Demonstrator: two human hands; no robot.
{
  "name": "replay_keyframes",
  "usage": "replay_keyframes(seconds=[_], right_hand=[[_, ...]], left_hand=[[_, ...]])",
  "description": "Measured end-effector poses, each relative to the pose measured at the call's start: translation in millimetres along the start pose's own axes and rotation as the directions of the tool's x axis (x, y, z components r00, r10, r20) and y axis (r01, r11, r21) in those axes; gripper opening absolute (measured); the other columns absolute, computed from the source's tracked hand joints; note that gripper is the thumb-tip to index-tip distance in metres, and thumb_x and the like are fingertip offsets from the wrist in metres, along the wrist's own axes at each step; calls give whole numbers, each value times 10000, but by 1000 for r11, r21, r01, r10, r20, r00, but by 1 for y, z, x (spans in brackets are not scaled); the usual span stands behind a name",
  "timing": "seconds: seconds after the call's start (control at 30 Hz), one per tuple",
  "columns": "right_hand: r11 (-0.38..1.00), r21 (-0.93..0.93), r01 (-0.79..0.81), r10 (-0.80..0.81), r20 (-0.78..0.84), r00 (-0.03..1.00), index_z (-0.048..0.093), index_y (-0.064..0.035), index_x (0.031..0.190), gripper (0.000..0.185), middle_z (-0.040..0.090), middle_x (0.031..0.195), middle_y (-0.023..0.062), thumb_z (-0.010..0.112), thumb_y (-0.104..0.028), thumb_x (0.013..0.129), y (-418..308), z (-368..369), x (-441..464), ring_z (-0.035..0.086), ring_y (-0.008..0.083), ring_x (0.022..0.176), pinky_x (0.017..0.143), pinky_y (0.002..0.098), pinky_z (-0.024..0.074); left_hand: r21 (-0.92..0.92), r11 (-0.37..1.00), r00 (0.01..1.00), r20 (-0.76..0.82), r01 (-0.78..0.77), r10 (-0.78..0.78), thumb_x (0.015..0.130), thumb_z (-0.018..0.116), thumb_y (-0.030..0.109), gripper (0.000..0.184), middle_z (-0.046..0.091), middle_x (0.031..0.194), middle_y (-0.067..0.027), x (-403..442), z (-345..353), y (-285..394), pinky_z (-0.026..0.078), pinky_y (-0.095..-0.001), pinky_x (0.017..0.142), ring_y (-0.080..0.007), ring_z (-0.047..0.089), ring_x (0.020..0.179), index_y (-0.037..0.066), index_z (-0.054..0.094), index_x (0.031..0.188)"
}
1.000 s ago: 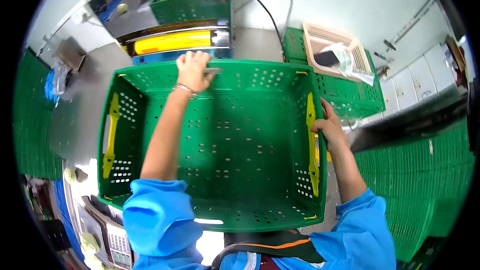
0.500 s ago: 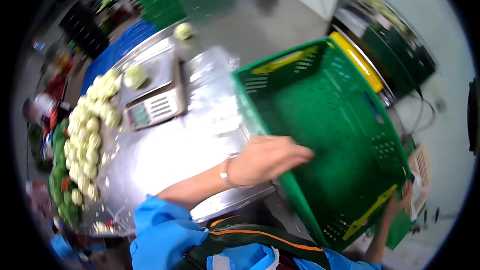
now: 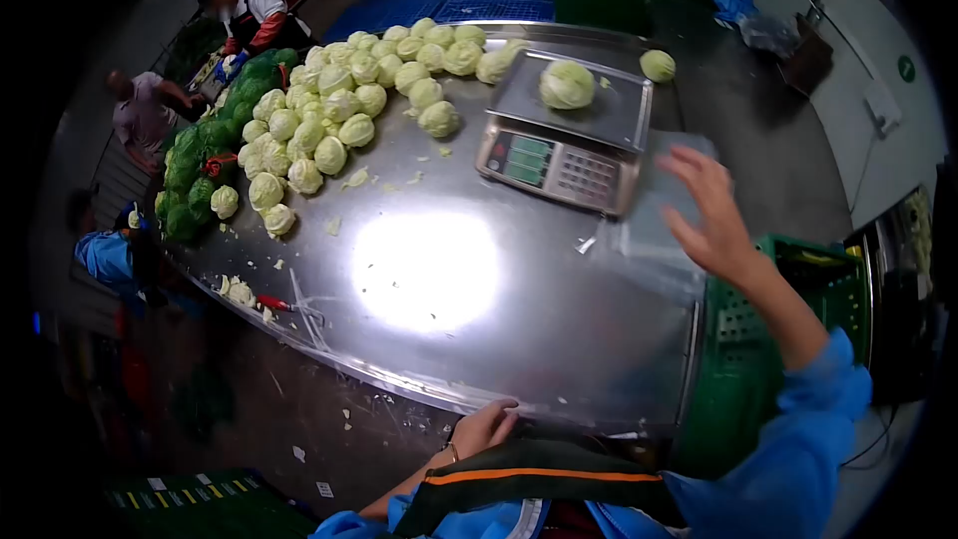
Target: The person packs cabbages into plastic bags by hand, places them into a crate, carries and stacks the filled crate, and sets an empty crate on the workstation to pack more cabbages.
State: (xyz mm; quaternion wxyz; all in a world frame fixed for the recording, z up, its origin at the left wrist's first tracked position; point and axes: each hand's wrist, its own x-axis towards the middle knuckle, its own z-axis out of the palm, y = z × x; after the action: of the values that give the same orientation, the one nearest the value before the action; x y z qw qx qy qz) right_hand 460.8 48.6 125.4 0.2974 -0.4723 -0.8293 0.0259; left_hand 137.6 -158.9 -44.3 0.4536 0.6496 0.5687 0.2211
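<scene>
My right hand (image 3: pixel 705 210) is raised, fingers spread, over clear plastic bags (image 3: pixel 659 240) at the table's right side, holding nothing. My left hand (image 3: pixel 483 429) rests at the near edge of the metal table (image 3: pixel 399 359), fingers partly apart, with nothing visible in it. Near the right hand stands a digital scale (image 3: pixel 554 172) with one pale green cabbage (image 3: pixel 567 85) on its plate. Many trimmed cabbages (image 3: pixel 329 100) are heaped at the table's far left. The green crate (image 3: pixel 743 339) is to the right of the table, beneath my right forearm.
Green mesh sacks (image 3: pixel 205 155) line the table's left end. A red-handled tool (image 3: pixel 274 302) and leaf scraps lie near the left edge. One cabbage (image 3: pixel 658 65) sits beyond the scale. Several people (image 3: pixel 145 115) are at the left, past the table.
The view has swung left from the crate to the table. My right hand has let go of the crate and moved above the plastic bags; my left hand has moved down to the table's near edge.
</scene>
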Motion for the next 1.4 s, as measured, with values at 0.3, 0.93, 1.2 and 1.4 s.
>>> replay_keyframes(seconds=[0.3, 0.93, 1.2, 1.4], right_hand=[[719, 7, -695, 687, -157, 709, 173, -183, 1424, 1156, 15, 1435, 282, 776, -556, 511, 122, 230, 227, 10, 499, 1317, 1046, 532, 206], [-351, 935, 49, 836, 290, 466, 328, -110, 1353, 736, 325, 1386, 157, 522, -501, 761, -51, 173, -182, 374, 358, 1233, 939, 545, 392], [-589, 795, 144, 806, 592, 27, 330, -70, 1347, 717, 334, 1382, 170, 537, -434, 765, -171, 169, -332, 374, 355, 1238, 968, 528, 369], [-552, 817, 169, 832, 526, 176, 332, -40, 1342, 702, 341, 1379, 180, 549, -383, 769, -167, 143, -362, 374, 354, 1242, 989, 515, 352]], left_hand=[[251, 830, 867, 176, -498, 467, 769, 624, 56, 208, 571, 779, -95, 111, -148, -93, 437, -374, 623, -270, 548, 692, 67, 595, 975], [-53, 615, 578, 286, -787, 764, 809, 578, 76, 289, 552, 995, -133, 325, 25, 53, 464, -354, 768, -289, 556, 892, 44, 546, 1094], [90, 726, 706, 338, -682, 622, 753, 650, 211, 138, 615, 834, -121, 448, 190, 51, 430, -388, 805, -292, 556, 874, 76, 663, 771], [120, 523, 516, 447, -844, 730, 771, 610, 147, 102, 593, 793, -144, 327, 143, 51, 458, -390, 690, -314, 567, 774, 47, 617, 786]])
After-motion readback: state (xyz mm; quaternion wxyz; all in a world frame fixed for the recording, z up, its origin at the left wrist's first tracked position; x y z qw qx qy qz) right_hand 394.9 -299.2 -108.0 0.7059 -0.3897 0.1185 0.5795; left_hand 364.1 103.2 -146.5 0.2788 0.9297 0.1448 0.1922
